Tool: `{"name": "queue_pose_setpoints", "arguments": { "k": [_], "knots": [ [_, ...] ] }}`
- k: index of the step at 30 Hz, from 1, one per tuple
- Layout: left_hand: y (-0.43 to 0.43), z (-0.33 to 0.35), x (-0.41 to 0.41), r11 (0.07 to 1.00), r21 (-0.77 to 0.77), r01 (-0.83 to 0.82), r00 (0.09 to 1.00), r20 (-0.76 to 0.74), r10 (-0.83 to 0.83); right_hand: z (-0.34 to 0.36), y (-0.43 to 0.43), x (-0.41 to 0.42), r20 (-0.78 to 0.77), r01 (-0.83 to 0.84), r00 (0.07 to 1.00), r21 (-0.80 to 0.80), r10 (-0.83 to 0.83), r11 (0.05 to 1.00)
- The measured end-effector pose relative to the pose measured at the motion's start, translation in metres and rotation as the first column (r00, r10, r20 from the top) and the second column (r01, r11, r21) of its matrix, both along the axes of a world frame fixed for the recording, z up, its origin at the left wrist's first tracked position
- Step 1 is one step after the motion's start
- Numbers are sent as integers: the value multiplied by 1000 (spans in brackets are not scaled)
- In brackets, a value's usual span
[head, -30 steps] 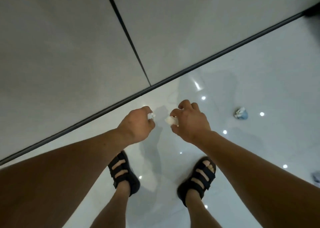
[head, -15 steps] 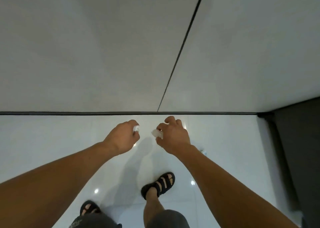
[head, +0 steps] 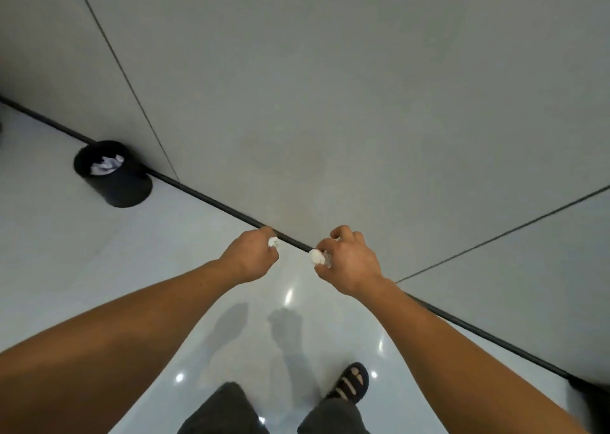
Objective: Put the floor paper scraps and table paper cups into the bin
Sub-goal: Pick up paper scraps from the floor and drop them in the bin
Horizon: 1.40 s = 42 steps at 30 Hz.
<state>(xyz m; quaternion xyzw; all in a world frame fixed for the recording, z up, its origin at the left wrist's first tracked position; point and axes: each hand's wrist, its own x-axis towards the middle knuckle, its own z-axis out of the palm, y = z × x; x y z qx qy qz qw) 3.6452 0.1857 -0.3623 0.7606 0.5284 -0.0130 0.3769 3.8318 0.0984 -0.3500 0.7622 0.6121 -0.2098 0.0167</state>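
I see a grey wall (head: 330, 87) of big panels that fills most of the view. Under it is a shiny white floor (head: 66, 252) with small spots of reflected light. A thin black strip (head: 211, 200) runs along the line where the wall meets the floor. Two bare forearms come from the lower corners and reach forward over the floor.

At the left a round black bin (head: 130, 188) stands on the floor, just beside the strip and well apart from both hands. Some crumpled white paper (head: 106, 165) lies inside it.

The left hand (head: 251, 257) is in the air near the strip, with its fingers curled round a paper scrap (head: 272, 242); only a little white part sticks out by the thumb. The right hand (head: 351, 263) is near it but does not touch it. It pinches a second scrap (head: 316, 256), white and a bit bigger, at the fingertips. Something pale is next to this scrap in the fingers, and I cannot tell what it is.

At the bottom, one foot in a black sandal (head: 350, 382) stands on the floor, below the right hand.
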Motion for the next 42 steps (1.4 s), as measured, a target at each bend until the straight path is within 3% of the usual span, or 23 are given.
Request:
{"name": "queue_pose_setpoints", "arguments": {
  "k": [10, 25, 30, 37, 42],
  "knots": [
    [92, 34, -157, 957, 97, -275, 961, -8, 277, 19, 139, -160, 2, -349, 937, 86, 350, 933],
    [216, 57, -343, 794, 142, -591, 799, -32, 600, 28, 351, -333, 5, -650, 756, 127, 655, 749],
    [270, 45, -436, 788, 136, -601, 794, -12, 608, 21, 413, -424, 33, -679, 732, 117, 680, 725],
    [368, 59, -559, 825, 182, -535, 841, 25, 540, 24, 483, -538, -1, -593, 802, 123, 597, 796],
    [438, 60, -590, 886, 168, -432, 900, 12, 436, 17, 520, -568, -39, -504, 860, 94, 509, 858]
  ]
}}
